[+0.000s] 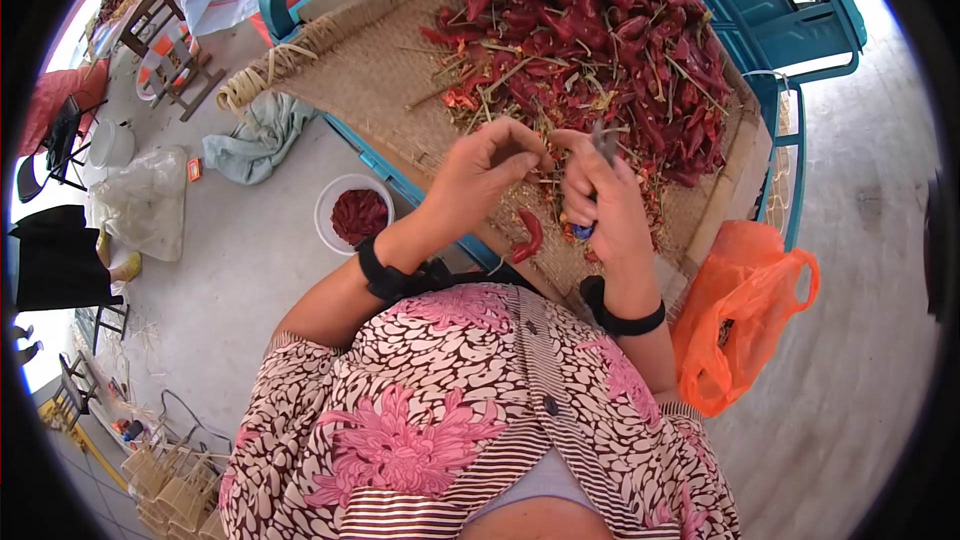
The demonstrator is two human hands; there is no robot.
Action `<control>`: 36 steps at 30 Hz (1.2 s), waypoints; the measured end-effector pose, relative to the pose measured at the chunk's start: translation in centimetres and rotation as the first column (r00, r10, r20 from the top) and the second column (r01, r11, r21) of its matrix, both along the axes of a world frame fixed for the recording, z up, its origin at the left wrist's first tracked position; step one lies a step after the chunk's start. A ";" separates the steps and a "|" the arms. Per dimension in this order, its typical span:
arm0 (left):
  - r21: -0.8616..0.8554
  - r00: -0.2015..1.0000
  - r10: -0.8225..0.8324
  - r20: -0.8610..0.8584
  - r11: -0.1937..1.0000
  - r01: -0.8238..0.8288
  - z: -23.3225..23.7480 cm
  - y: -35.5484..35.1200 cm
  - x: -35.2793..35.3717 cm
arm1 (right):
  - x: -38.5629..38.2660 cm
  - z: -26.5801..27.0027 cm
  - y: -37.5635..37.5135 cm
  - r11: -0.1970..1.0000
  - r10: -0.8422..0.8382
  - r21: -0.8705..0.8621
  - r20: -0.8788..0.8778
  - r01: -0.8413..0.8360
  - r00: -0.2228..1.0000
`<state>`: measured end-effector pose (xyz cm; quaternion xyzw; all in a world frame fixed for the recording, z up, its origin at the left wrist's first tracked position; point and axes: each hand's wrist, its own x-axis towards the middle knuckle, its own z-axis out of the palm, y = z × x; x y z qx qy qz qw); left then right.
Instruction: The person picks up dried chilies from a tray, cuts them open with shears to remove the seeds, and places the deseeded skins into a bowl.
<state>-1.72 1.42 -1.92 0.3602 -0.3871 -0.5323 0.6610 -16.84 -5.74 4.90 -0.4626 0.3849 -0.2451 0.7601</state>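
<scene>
A heap of dried red chili peppers [600,40] lies on a woven mat tray [370,75] in front of me. Over the tray's near part my left hand [490,165] is closed, thumb and fingers pinched; what is between them is too small to make out. Close beside it, my right hand [605,190] is wrapped round what looks like small scissors [604,142], with dark metal blades above the fist and a blue handle end below it. One curved red chili [528,237] lies apart on the mat, below my hands. Stems and bits are scattered round the heap.
A white bowl [322,212] with red chilies stands on the floor at left. An orange plastic bag [740,315] hangs at the tray's right edge. Teal metal framing [790,30] surrounds the tray. A greenish cloth [262,138] and a wooden stool [165,40] are further left.
</scene>
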 end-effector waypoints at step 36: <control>-0.109 0.793 0.133 0.595 0.991 -0.084 1.0 1.1 0.1 | -1.6 -1.0 0.7 0.801 -0.052 -0.586 -0.272 -0.123 0.961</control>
